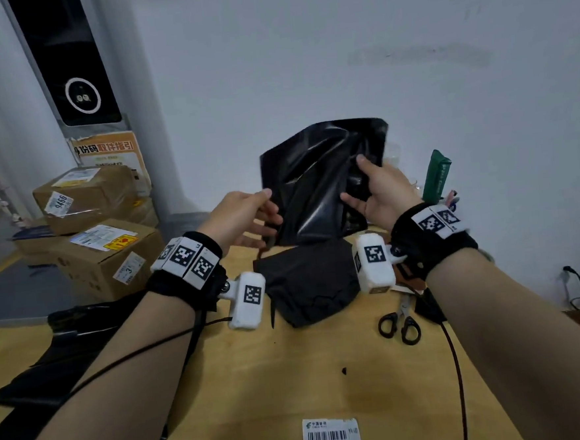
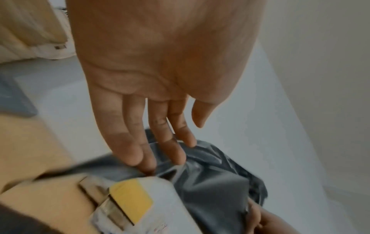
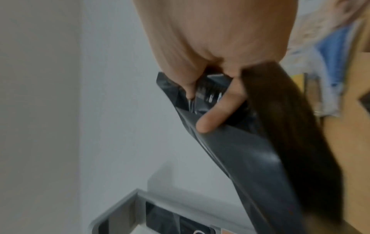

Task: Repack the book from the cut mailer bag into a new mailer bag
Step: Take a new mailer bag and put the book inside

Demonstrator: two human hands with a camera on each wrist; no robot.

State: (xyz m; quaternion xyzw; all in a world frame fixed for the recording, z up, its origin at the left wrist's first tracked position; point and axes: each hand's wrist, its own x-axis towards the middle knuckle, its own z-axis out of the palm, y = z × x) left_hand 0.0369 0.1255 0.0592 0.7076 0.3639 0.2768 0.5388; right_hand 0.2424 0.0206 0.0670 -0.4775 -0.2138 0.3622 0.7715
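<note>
Black glossy plastic mailer bag (image 1: 313, 183) (image 2: 220, 190) (image 3: 240, 158), held up off the pale wooden table (image 1: 309, 373) toward twelve o'clock, between both hands, creased and slightly tilted. Gripped at its three o'clock edge by the right hand (image 1: 383, 192) (image 3: 210, 39), thumb pressed on the front face, one finger hooked into the bag's mouth in the right wrist view. Met at its nine o'clock edge by the left hand (image 1: 240, 213) (image 2: 160, 63), fingers nearly straight, fingertips (image 2: 176, 158) touching the plastic without closing round it. Directly below, at six o'clock of the bag, lay a crumpled matte black bag (image 1: 310, 283) on the table. Near four o'clock lay black-handled scissors (image 1: 400, 325); at six o'clock, by the near edge, a white barcode label (image 1: 331, 438). Off the table toward ten o'clock stood stacked brown cardboard boxes (image 1: 100, 233); at two o'clock leaned a dark green packet (image 1: 436, 175).
</note>
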